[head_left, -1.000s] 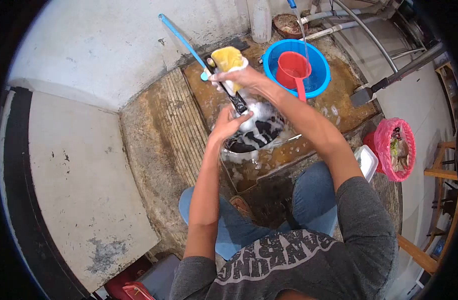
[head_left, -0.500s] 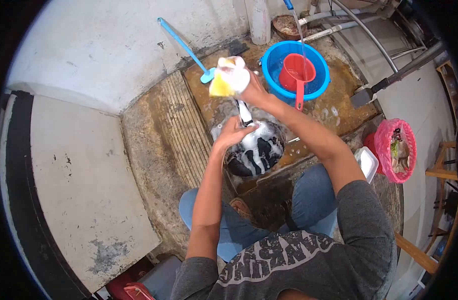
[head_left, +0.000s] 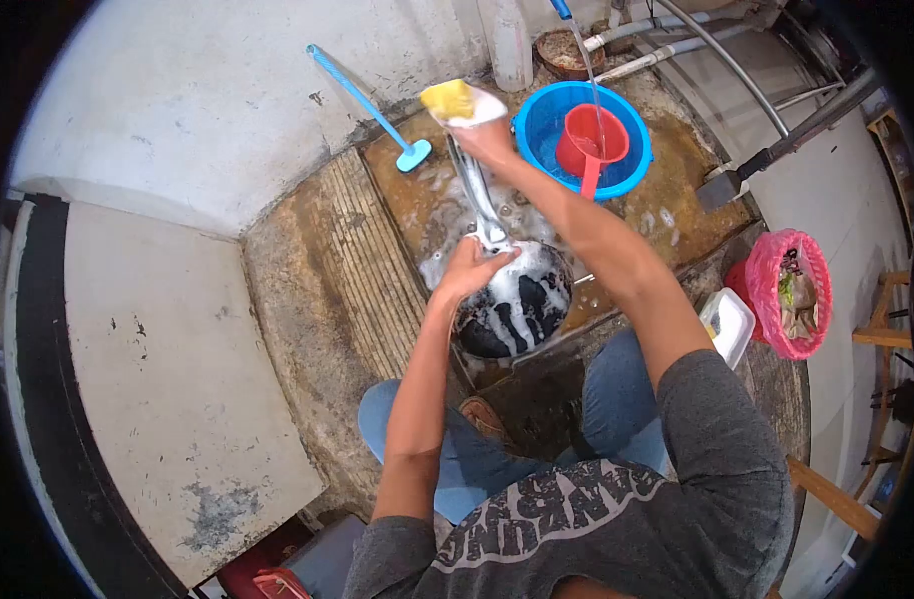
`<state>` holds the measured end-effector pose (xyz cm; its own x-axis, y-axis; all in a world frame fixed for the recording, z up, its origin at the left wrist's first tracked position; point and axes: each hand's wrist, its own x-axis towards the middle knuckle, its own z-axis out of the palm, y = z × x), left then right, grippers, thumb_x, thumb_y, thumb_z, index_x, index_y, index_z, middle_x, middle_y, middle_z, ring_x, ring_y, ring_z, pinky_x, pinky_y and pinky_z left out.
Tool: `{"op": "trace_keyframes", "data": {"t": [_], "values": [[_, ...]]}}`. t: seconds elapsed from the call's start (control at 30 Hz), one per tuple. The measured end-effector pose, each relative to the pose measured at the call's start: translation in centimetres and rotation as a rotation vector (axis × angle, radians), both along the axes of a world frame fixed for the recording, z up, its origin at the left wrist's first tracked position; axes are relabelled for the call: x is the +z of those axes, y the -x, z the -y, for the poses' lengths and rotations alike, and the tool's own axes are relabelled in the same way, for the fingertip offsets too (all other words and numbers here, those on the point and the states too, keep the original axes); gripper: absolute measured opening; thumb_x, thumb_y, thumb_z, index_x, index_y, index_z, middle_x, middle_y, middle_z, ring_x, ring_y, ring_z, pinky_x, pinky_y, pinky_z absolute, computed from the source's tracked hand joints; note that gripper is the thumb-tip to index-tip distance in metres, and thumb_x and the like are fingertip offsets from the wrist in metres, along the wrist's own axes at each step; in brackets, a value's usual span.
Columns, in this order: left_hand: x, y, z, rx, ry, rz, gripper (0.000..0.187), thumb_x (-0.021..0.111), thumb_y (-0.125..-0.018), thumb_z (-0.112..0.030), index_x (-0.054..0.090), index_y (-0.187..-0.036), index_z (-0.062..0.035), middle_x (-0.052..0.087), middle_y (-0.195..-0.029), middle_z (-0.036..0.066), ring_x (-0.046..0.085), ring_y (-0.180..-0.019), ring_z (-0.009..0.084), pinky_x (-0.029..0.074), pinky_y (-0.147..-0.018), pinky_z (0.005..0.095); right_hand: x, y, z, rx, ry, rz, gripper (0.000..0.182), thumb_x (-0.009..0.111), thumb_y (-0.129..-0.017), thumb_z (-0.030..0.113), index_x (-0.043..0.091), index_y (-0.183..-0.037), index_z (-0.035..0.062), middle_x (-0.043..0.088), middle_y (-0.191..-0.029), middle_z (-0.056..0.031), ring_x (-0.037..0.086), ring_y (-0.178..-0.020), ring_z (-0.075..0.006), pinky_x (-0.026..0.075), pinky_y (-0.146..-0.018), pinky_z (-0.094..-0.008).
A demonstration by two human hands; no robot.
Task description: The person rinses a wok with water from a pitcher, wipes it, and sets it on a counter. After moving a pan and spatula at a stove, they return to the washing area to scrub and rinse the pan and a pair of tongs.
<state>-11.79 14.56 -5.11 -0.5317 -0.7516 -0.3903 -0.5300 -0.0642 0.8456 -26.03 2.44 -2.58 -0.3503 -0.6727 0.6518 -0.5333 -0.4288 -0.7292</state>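
A black round pan (head_left: pixel 515 307), streaked with white suds, lies upside down or tilted in front of my knees; which, I cannot tell. Its long metal handle (head_left: pixel 476 187) points away from me. My left hand (head_left: pixel 471 266) is closed round the handle's near end, beside the pan. Beyond it, my right hand (head_left: pixel 482 134) holds a soapy yellow sponge (head_left: pixel 448 99) near the handle's far end. White foam or a pale object, blurred, lies between the sponge and my fingers.
Water runs from a blue hose (head_left: pixel 561 8) into a blue basin (head_left: pixel 537 135) holding a red dipper (head_left: pixel 584 145). A light-blue brush (head_left: pixel 414 156) leans on the wall. At right are a white tray (head_left: pixel 733 324) and a pink-lined bin (head_left: pixel 767 290).
My right hand has moved away from me with the sponge, up along the handle, showing more of its metal. My left hand stays at the near end of the handle.
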Motion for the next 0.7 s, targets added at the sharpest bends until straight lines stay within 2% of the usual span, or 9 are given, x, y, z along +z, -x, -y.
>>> {"op": "trace_keyframes", "data": {"t": [0.07, 0.1, 0.17, 0.23, 0.27, 0.37, 0.53, 0.63, 0.7], "values": [[-0.1, -0.4, 0.7, 0.026, 0.037, 0.165, 0.043, 0.07, -0.074, -0.023, 0.053, -0.103, 0.0027, 0.059, -0.097, 0.009, 0.052, -0.083, 0.0143, 0.041, -0.077, 0.0285, 1.3, -1.6, -3.1, 0.311, -0.437, 0.547, 0.032, 0.068, -0.074, 0.026, 0.058, -0.097, 0.0066, 0.063, -0.084, -0.0079, 0.061, -0.069, -0.0194, 0.051, -0.062, -0.0298], [-0.5, -0.9, 1.2, 0.031, 0.038, 0.049, 0.043, 0.07, -0.074, -0.022, 0.053, -0.105, 0.002, 0.059, -0.099, 0.009, 0.052, -0.086, 0.0143, 0.041, -0.078, 0.0289, 2.3, -2.6, -5.1, 0.468, -0.657, 0.82, 0.031, 0.067, -0.077, 0.025, 0.058, -0.099, 0.0058, 0.064, -0.089, -0.0078, 0.062, -0.07, -0.0164, 0.051, -0.063, -0.0277], [-1.6, -2.0, 2.1, 0.037, 0.032, -0.188, 0.044, 0.071, -0.074, -0.02, 0.051, -0.107, 0.0006, 0.057, -0.103, 0.008, 0.051, -0.092, 0.0144, 0.04, -0.082, 0.0296, -0.6, -2.9, -6.7, 0.824, -0.824, 0.919, 0.028, 0.065, -0.079, 0.02, 0.057, -0.103, 0.0073, 0.064, -0.093, -0.0075, 0.061, -0.076, -0.0121, 0.051, -0.064, -0.0253], [-0.9, -2.3, 2.2, 0.035, -0.007, -0.317, 0.047, 0.072, -0.072, -0.015, 0.05, -0.109, 0.0008, 0.057, -0.104, 0.007, 0.051, -0.095, 0.0145, 0.04, -0.084, 0.0298, -0.5, -2.4, -8.7, 0.91, -0.833, 0.77, 0.029, 0.064, -0.079, 0.013, 0.055, -0.106, 0.0065, 0.063, -0.089, -0.0055, 0.061, -0.077, -0.0119, 0.051, -0.065, -0.0245], [-0.2, -2.4, 2.2, 0.036, -0.025, -0.382, 0.048, 0.073, -0.071, -0.013, 0.05, -0.11, 0.0009, 0.056, -0.105, 0.006, 0.051, -0.097, 0.0145, 0.04, -0.085, 0.0299, -1.1, -2.1, -8.5, 0.958, -0.838, 0.756, 0.031, 0.071, -0.074, 0.015, 0.056, -0.1, 0.0058, 0.06, -0.081, -0.0006, 0.056, -0.067, -0.0089, 0.047, -0.058, -0.0223], [2.0, -2.3, 2.4, 0.01, 0.004, -0.45, 0.054, 0.074, -0.068, -0.008, 0.047, -0.114, 0.0021, 0.056, -0.107, 0.006, 0.051, -0.099, 0.0154, 0.04, -0.087, 0.0298, -1.1, -2.8, -8.7, 0.847, -0.508, 0.673, 0.027, 0.07, -0.075, 0.011, 0.058, -0.098, 0.0046, 0.061, -0.081, 0.0003, 0.056, -0.073, -0.0107, 0.047, -0.065, -0.0264], [1.2, -3.5, 3.3, 0.147, 0.002, -0.437, 0.049, 0.073, -0.066, -0.004, 0.05, -0.11, 0.0025, 0.058, -0.104, 0.008, 0.055, -0.095, 0.0158, 0.043, -0.083, 0.0294, -1.2, -3.5, -8.9, 0.388, -0.314, -0.079, 0.053, 0.071, -0.068, 0.033, 0.052, -0.105, 0.0013, 0.058, -0.1, -0.0177, 0.057, -0.089, -0.0338, 0.046, -0.075, -0.0378], [-0.3, -3.7, 3.5, 0.273, 0.085, -0.458, 0.05, 0.07, -0.064, 0.003, 0.05, -0.11, 0.0029, 0.059, -0.104, 0.008, 0.056, -0.094, 0.016, 0.044, -0.082, 0.0284, -5.1, -3.9, -9.1, 0.361, -0.01, -0.377, 0.05, 0.07, -0.068, 0.033, 0.053, -0.102, 0.0009, 0.059, -0.095, -0.0177, 0.056, -0.089, -0.0358, 0.044, -0.077, -0.0407], [-0.8, -2.9, 2.7, 0.345, 0.17, -0.497, 0.053, 0.07, -0.063, 0.006, 0.049, -0.112, 0.0027, 0.058, -0.104, 0.008, 0.056, -0.094, 0.0162, 0.044, -0.082, 0.028, -4.9, -3.4, -9.4, 0.423, -0.074, -0.35, 0.053, 0.071, -0.066, 0.035, 0.053, -0.102, 0.0014, 0.058, -0.095, -0.0184, 0.055, -0.089, -0.0375, 0.044, -0.077, -0.0422]]}}
